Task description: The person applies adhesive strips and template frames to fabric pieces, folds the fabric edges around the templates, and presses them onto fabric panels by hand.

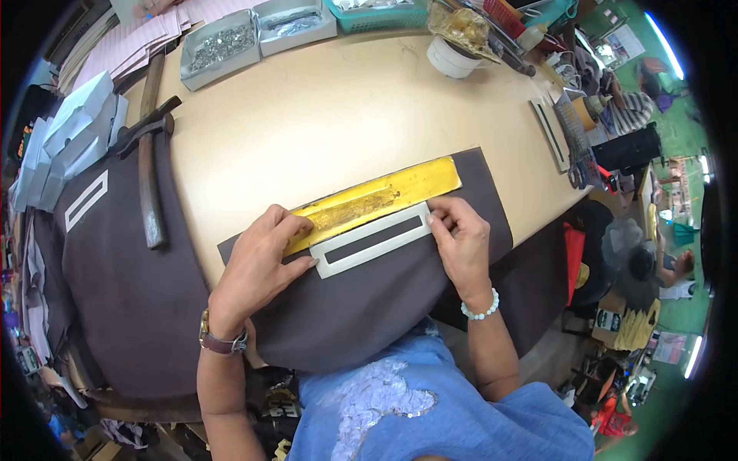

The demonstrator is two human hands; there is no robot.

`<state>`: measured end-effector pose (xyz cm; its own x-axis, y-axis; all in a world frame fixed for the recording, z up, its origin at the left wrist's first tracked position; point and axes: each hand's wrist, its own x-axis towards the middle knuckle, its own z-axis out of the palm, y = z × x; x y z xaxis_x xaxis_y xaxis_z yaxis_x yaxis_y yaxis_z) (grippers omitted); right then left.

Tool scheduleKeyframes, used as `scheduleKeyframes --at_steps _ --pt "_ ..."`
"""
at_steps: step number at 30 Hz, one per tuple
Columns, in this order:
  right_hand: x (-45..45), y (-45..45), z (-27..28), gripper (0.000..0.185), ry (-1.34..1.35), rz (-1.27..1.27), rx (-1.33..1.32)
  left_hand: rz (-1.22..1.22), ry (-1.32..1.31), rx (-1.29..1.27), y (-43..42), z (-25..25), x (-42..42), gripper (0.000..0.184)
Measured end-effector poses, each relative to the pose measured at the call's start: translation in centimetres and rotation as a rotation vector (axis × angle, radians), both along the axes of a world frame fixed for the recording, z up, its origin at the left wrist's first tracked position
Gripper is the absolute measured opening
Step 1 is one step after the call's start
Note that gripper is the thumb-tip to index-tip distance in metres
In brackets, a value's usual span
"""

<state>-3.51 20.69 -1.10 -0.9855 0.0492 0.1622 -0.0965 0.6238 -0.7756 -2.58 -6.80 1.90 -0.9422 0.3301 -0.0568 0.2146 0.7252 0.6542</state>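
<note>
A pale rectangular frame with a long slot (373, 240) lies on a dark cloth piece (346, 307) in front of me. My right hand (463, 242) pinches its right end between thumb and fingers. At its left end is my left hand (261, 261), thumb against the frame's corner and curled fingers on the yellow strip beside it. This yellow strip (415, 184), stained brown along its middle, lies along the frame's far edge. Dark cloth shows through the slot.
To the left, a hammer (148, 184) and another slotted frame (87, 201) lie on more dark cloth. Boxes of small metal parts (223, 48) line the back. A white tub (453, 60) stands back right; scissors (576, 175) lie at the right edge.
</note>
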Motion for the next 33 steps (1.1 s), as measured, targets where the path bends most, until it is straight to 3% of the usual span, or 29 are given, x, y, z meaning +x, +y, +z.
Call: scheduleKeyframes --at_steps 2,5,10,12,14,16,18,26,33 --pt "0.5 -0.4 -0.3 0.021 0.213 0.094 0.296 0.000 0.014 -0.016 0.2 0.2 0.1 0.036" --pt "1.0 -0.6 0.7 0.019 0.221 0.134 0.538 -0.020 0.139 -0.081 0.9 0.7 1.2 0.031" --pt "1.1 0.4 0.5 0.024 0.212 0.162 0.472 -0.127 0.420 -0.262 2.1 -1.1 4.5 0.023" --pt "1.0 -0.4 0.7 0.026 0.259 0.105 0.519 -0.082 0.472 -0.306 2.4 -1.7 5.6 0.029" --pt "1.7 -3.4 0.9 0.028 0.400 0.169 0.483 -0.063 0.499 -0.364 2.5 -2.2 6.3 0.033" --pt "3.4 -7.1 0.6 0.035 0.381 0.423 0.253 -0.068 0.503 -0.434 2.4 -2.4 6.5 0.032" --pt "4.8 -9.8 -0.1 0.041 0.343 0.547 0.316 -0.052 0.489 -0.423 2.6 -2.7 6.6 0.033" --pt "3.7 -5.8 -0.6 0.046 0.267 0.538 0.452 -0.033 0.471 -0.514 3.7 -2.2 6.5 0.030" --pt "1.7 0.3 -0.2 0.044 0.264 0.365 0.653 -0.024 0.456 -0.472 3.4 -2.3 6.9 0.041"
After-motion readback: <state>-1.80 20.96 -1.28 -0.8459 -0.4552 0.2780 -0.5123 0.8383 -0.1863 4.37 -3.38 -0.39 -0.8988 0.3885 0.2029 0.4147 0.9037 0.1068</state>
